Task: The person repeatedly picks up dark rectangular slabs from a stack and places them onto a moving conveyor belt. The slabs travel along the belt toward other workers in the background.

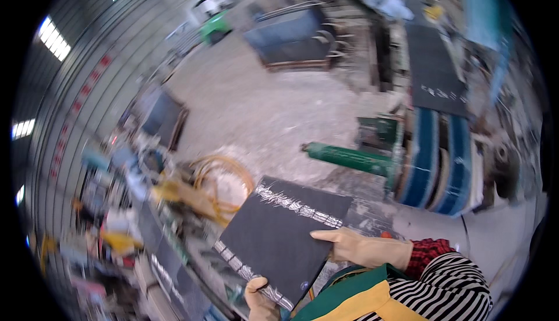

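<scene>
A dark grey square slab [285, 225] is tilted in front of me. Ragged silvery-white bands run along its far edge and its near left edge. My left hand [262, 300], in a cream glove, grips the near left edge with the thumb on top; its other fingers are hidden beneath. My right hand [364, 248], gloved alike, holds the right edge, one digit stretched over the top face and the rest out of sight. Whether the slab also rests on something below is hard to tell.
Blue conveyor belts [424, 155] carry a dark slab [434, 70] at the right. A green roller [349, 159] juts leftward from there. A coiled yellow hose [218, 161] lies beyond my left hand. Stacked slabs [294, 35] stand farther back. Cluttered equipment lines the left.
</scene>
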### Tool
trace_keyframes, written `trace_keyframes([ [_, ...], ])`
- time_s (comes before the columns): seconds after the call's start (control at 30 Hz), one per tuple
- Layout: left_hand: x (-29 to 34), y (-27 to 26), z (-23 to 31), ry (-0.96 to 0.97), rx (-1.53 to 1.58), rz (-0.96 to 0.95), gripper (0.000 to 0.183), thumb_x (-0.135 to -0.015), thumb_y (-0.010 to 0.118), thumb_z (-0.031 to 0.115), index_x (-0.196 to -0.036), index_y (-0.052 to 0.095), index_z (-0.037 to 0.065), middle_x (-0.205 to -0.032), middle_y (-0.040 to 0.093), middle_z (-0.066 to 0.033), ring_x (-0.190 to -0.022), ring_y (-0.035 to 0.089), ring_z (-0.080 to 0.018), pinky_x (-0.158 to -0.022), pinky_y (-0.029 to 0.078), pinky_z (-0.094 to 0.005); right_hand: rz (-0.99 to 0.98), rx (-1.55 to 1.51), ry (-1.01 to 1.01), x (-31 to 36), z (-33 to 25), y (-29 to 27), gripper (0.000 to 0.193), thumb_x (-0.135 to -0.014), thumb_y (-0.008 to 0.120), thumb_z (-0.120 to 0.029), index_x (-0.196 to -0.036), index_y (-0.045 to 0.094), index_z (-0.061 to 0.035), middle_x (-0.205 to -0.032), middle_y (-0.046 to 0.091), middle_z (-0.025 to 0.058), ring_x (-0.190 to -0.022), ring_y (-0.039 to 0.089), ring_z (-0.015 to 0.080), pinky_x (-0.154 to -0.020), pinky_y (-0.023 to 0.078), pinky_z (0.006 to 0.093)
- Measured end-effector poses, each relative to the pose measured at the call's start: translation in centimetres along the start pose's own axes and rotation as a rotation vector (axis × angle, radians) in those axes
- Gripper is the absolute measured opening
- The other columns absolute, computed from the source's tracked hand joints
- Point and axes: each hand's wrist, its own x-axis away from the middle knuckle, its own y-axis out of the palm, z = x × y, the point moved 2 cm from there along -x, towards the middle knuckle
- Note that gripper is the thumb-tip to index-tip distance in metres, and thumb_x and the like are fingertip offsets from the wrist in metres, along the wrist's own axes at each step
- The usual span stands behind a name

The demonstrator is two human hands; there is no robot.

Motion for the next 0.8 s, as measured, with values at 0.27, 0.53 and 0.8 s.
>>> trace_keyframes([
  [0.27, -11.5, 19.2, -14.9, -0.444, -0.445, -0.103, 0.056, -0.088, 0.068, 0.020, -0.138, 0.050, 0.002, -0.127, 0.062, -0.0168, -0.113, 0.063, -0.0337, -0.099, 0.053, -0.0460, 0.506, -0.479, -0.555, 16.1, -1.6, -11.8, 0.033, -0.095, 0.062, -0.011, -0.122, 0.061, 0.0083, -0.117, 0.067, 0.0160, -0.097, 0.068, 0.0239, -0.088, 0.056, 0.0353],
  [0.53, -17.0, 29.4, -27.7, -0.270, -0.974, -0.644, 0.059, -0.097, 0.059, 0.029, -0.146, 0.045, 0.001, -0.138, 0.056, -0.0122, -0.122, 0.055, -0.0218, -0.107, 0.040, -0.0329, 0.818, -0.771, -0.959, 21.6, -1.2, -20.6, 0.020, -0.091, 0.059, 0.005, -0.111, 0.059, 0.0061, -0.108, 0.065, 0.0149, -0.095, 0.068, 0.0281, -0.079, 0.059, 0.0390],
  [0.8, -19.8, 32.9, -33.1, -0.372, -0.955, -0.700, 0.057, -0.099, 0.057, 0.028, -0.149, 0.042, 0.003, -0.143, 0.052, -0.0107, -0.130, 0.048, -0.0214, -0.110, 0.037, -0.0334, 0.812, -0.971, -1.048, 21.9, -3.0, -25.2, 0.023, -0.090, 0.060, 0.008, -0.111, 0.060, 0.0007, -0.100, 0.066, 0.0125, -0.085, 0.069, 0.0264, -0.068, 0.059, 0.0375],
])
